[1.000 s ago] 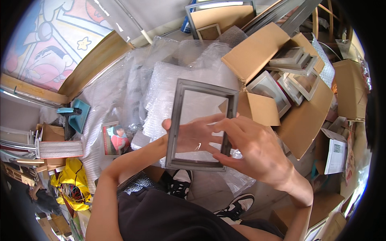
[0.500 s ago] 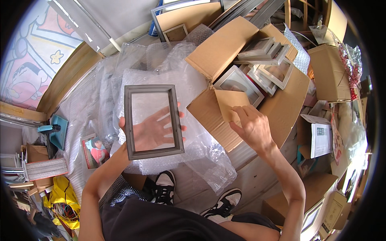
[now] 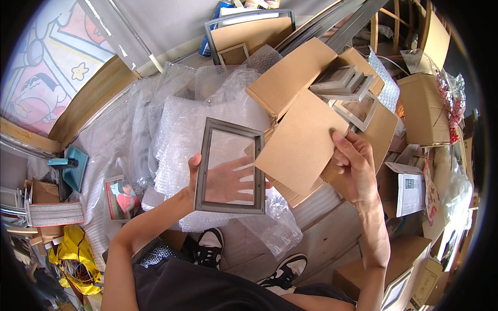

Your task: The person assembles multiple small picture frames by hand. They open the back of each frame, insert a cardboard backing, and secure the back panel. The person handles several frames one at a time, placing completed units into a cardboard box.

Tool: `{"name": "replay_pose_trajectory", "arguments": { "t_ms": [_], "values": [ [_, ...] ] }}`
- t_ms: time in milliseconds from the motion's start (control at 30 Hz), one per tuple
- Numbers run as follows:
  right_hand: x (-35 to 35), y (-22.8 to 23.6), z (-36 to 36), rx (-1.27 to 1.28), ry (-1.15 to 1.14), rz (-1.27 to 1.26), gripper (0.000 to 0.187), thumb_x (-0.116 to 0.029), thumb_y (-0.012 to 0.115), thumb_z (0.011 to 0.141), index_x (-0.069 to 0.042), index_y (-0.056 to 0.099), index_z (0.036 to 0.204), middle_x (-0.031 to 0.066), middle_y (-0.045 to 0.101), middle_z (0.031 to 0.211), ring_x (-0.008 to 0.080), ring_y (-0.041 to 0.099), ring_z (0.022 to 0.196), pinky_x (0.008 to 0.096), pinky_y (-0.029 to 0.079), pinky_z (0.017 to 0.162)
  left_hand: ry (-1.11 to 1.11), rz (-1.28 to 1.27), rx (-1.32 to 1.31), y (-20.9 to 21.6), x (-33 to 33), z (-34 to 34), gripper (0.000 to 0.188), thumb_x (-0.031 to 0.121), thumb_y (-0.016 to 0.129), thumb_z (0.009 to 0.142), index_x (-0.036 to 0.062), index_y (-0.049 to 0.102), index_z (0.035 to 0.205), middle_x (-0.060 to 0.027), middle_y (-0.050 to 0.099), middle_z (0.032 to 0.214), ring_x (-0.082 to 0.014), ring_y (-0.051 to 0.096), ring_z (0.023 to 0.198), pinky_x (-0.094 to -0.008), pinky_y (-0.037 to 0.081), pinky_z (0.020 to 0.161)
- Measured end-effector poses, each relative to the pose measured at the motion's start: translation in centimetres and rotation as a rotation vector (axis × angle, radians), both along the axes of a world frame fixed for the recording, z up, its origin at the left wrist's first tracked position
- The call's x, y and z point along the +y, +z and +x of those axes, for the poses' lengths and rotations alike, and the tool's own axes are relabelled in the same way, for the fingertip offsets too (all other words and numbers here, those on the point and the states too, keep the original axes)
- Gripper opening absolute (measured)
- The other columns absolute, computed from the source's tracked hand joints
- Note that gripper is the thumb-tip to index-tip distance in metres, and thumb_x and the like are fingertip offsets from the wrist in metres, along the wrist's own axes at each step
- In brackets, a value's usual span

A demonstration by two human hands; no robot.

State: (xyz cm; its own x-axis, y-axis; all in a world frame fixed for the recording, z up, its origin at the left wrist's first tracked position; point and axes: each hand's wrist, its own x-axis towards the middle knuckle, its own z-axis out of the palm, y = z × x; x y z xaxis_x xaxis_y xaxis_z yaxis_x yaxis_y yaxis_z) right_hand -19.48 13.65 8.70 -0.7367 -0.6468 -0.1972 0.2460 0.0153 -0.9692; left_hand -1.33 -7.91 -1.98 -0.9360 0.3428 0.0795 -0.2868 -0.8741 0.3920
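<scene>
1. The fingers of the left hand [image 3: 228,179] lie spread flat behind the glass of a grey picture frame [image 3: 232,167], the thumb hooked over its left rail, so the frame rests on the open palm and is propped rather than pinched.
2. The fingers of the right hand [image 3: 353,166] are pressed together along the right edge of a brown cardboard panel [image 3: 301,140], thumb on the near face, pinching it by that edge.
3. The frame is held upright in the air above the bubble wrap [image 3: 187,129] spread over the floor, its right rail just beside the cardboard panel's lower left corner; whether the two touch I cannot tell.
4. The frame looks light but stiff, and its glass pane is probably fragile and slippery; the grey rails seem the safer place to take hold, at two opposite sides, not the pane.
5. The cardboard panel looks light and slightly bendable; a grip on one edge lets it sag, so a hold nearer its middle would likely steady it.
6. Behind the panel an open cardboard box [image 3: 332,88] holds several pale frames [image 3: 345,85] stacked at angles.
7. Near the floor's left edge lie a small framed picture [image 3: 120,194] and a teal tape dispenser [image 3: 72,166], well apart from both hands.
</scene>
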Motion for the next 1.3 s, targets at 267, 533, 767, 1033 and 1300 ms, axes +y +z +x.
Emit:
{"name": "replay_pose_trajectory", "arguments": {
  "t_ms": [267, 533, 767, 1033, 1300],
  "values": [
    [-0.4, 0.4, 1.3, 0.080, 0.048, -0.026, 0.020, -0.021, 0.059, 0.094, -0.002, 0.061, 0.096, -0.0066, 0.043, 0.060, 0.0004, 0.032, 0.051, 0.0192, 0.022, 0.044, -0.030, 0.125, 0.034, -0.4, 1.0, -0.3, 0.121, 0.078, 0.059, 0.061, 0.0082, 0.015, 0.149, -0.0152, 0.017, 0.154, -0.0435, 0.019, 0.138, -0.0626, 0.013, 0.109],
    [-0.9, -1.8, 3.7, 1.706, 0.354, -0.333, 0.034, -0.007, 0.064, 0.068, 0.002, 0.066, 0.101, -0.0029, 0.049, 0.064, 0.0079, 0.046, 0.048, 0.0189, 0.036, 0.042, 0.116, -0.057, -0.111, -0.9, 1.1, 0.0, 0.124, 0.082, 0.056, 0.062, 0.0017, 0.017, 0.147, -0.0210, 0.022, 0.150, -0.0373, 0.032, 0.133, -0.0507, 0.032, 0.106],
    [-0.7, -2.8, 3.8, 1.833, 0.467, -0.232, 0.052, -0.010, 0.062, 0.057, 0.003, 0.066, 0.107, -0.0044, 0.039, 0.060, 0.0050, 0.041, 0.048, 0.0198, 0.033, 0.040, 0.115, -0.075, -0.048, -0.3, 1.3, 0.0, 0.130, 0.079, 0.067, 0.054, 0.0026, 0.017, 0.147, -0.0230, 0.025, 0.148, -0.0359, 0.039, 0.129, -0.0485, 0.039, 0.103],
    [-0.7, -3.2, 4.9, 1.681, 0.497, -0.336, 0.053, -0.008, 0.062, 0.058, 0.003, 0.065, 0.110, -0.0042, 0.037, 0.058, 0.0063, 0.044, 0.049, 0.0208, 0.033, 0.039, 0.053, 0.005, -0.026, 1.2, 2.4, -0.8, 0.128, 0.069, 0.076, 0.050, 0.0046, 0.020, 0.146, -0.0205, 0.028, 0.147, -0.0400, 0.036, 0.130, -0.0519, 0.038, 0.104],
    [-0.9, 0.0, 4.5, 0.759, -0.065, -0.150, 0.012, -0.012, 0.061, 0.091, 0.000, 0.063, 0.090, -0.0004, 0.053, 0.061, 0.0053, 0.049, 0.051, 0.0209, 0.038, 0.045, -0.002, -0.007, 0.118, -0.8, 2.3, -0.9, 0.120, 0.080, 0.065, 0.053, 0.0182, 0.024, 0.148, -0.0149, 0.027, 0.150, -0.0505, 0.026, 0.133, -0.0620, 0.025, 0.105]
  ]
}}
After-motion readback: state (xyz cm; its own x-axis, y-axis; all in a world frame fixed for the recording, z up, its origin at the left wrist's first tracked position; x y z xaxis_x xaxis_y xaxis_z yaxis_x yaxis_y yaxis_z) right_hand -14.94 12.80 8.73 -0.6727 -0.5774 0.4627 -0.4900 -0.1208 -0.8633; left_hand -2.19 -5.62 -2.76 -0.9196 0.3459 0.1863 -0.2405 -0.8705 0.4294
